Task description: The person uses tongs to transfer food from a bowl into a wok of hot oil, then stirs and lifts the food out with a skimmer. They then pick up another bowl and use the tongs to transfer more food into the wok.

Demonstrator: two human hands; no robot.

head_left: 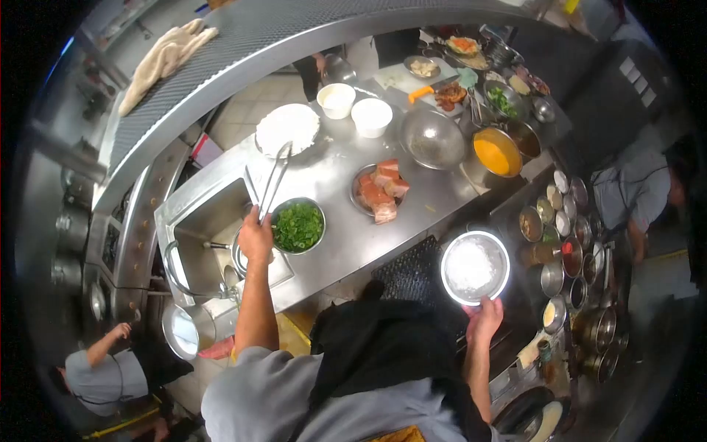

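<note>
My left hand (255, 237) is closed around metal tongs (273, 184), whose tips reach over a round container of white contents (288, 130). Just right of that hand stands a metal bowl of chopped greens (298, 226). My right hand (484, 321) grips the near rim of a metal bowl (476, 268) with something white and glaring inside, held beyond the counter's near edge. Between the two hands, chunks of raw meat (381, 190) lie in a metal bowl on the steel counter (335, 250).
A sink (210, 221) is at the left. Two white tubs, an empty-looking metal bowl (433, 138) and a pot of orange liquid (497, 152) stand farther back. Several small containers line the right. Other people stand at far left, far right and across the counter.
</note>
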